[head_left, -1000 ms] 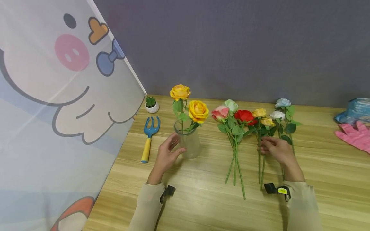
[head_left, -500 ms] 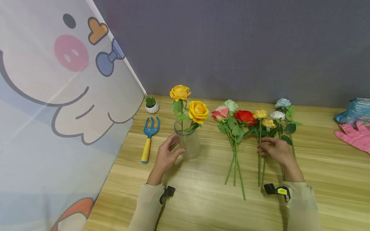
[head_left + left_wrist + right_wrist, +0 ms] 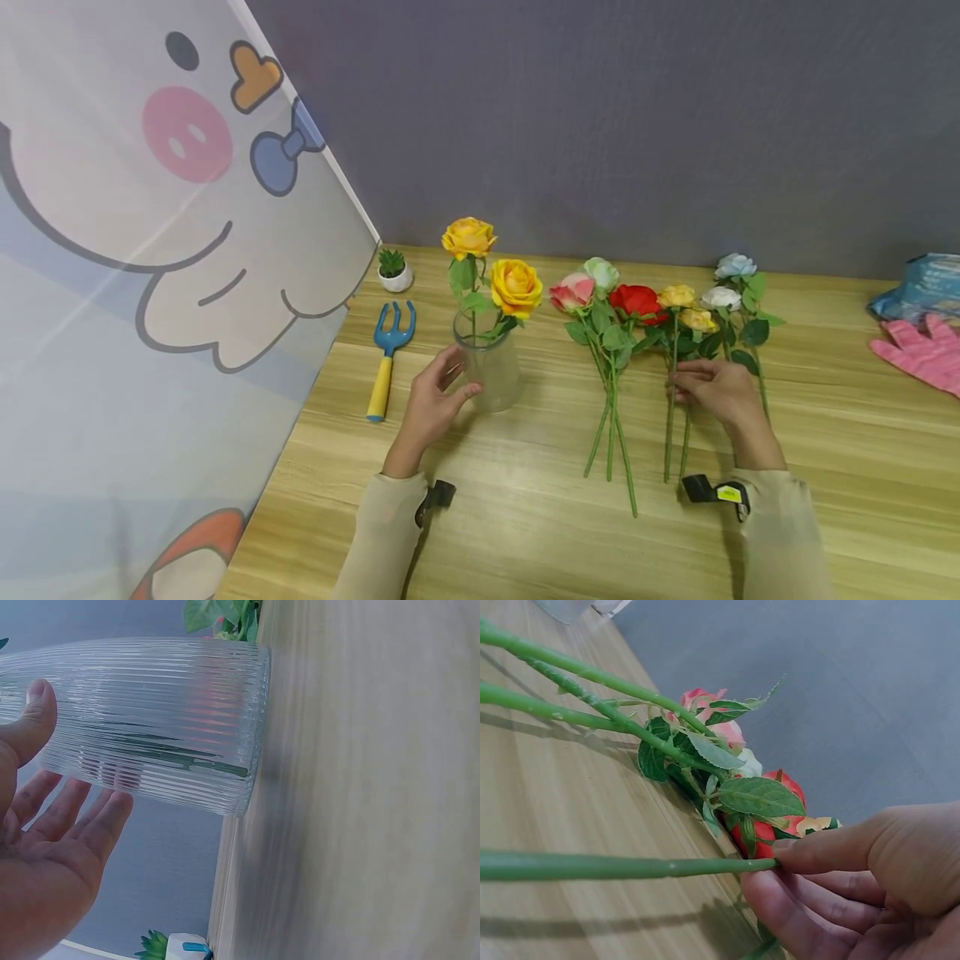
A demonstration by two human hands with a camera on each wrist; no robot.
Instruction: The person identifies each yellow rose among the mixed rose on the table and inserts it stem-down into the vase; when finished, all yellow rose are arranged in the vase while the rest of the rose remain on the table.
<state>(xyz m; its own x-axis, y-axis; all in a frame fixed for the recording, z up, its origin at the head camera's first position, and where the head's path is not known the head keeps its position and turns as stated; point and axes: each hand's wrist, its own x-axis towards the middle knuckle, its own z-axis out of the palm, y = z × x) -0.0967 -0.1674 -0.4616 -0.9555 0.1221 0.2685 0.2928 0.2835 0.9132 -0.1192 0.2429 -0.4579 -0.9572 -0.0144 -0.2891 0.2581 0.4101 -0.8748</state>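
Note:
A clear ribbed glass vase (image 3: 495, 379) stands upright on the table with two yellow roses (image 3: 515, 288) in it. My left hand (image 3: 437, 398) holds its side, thumb in front and fingers around the back; in the left wrist view the thumb (image 3: 37, 720) lies against the ribbed glass. Farther right, my right hand (image 3: 718, 392) pinches the green stem (image 3: 630, 867) of a small yellow rose (image 3: 677, 295) between thumb and forefinger. A second small yellow rose (image 3: 698, 320) lies just beside it, its stem partly behind the fingers.
Pink, pale green and red roses (image 3: 636, 303) lie with crossed stems between the hands. White and pale blue roses (image 3: 735, 266) lie behind the right hand. A hand fork (image 3: 386, 358) and potted succulent (image 3: 394, 271) are at left; a pink glove (image 3: 922, 350) and blue packet (image 3: 922, 287) at right.
The pinched rose stem has shifted slightly, its lower end swinging left and away from the neighbouring stem. My left hand and the vase stay where they were.

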